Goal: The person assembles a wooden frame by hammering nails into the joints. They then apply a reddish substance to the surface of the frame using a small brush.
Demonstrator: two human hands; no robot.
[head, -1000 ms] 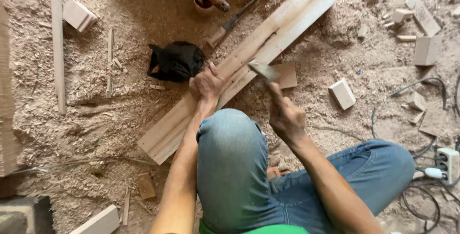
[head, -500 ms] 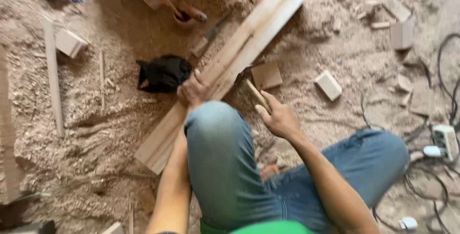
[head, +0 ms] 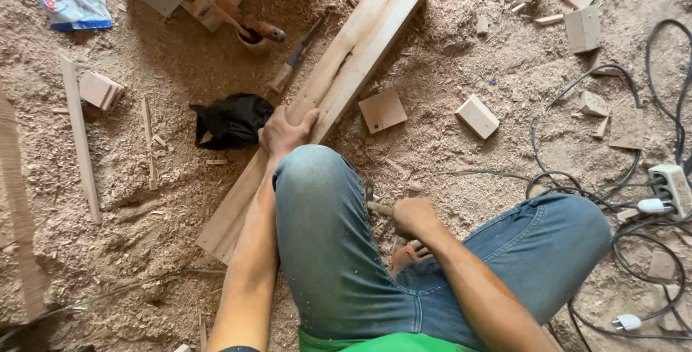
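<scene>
The left hand (head: pixel 285 134) rests on the long pale wooden plank (head: pixel 339 85) that lies diagonally across the sawdust-covered floor (head: pixel 144 208), its grip spread flat with the fingers curled over the plank's near edge, pressing on the wood rather than closed round it. The plank runs from the lower left, beside the person's raised knee in blue jeans (head: pixel 324 236), up to the top edge of the view. The right hand (head: pixel 414 218) sits low between the legs, well apart from the plank, its grip closed on a thin pale wooden stick (head: pixel 380 208) whose end pokes out to the left of the fist; what the rest of it looks like is hidden by the hand. Just left of the left hand, touching the plank's side, lies a crumpled black plastic bag (head: pixel 231 120). A small square of flat brown board (head: pixel 383 110) lies just right of the plank, and a pale wooden block (head: pixel 477 117) lies further right. Above the bag, a chisel with a wooden handle (head: pixel 295 56) lies near the plank, and a small round bowl with a stick in it (head: pixel 254 37) sits beside it. At the far right, black cables (head: pixel 577 99) loop over the floor toward a white power strip (head: pixel 674 187).
</scene>
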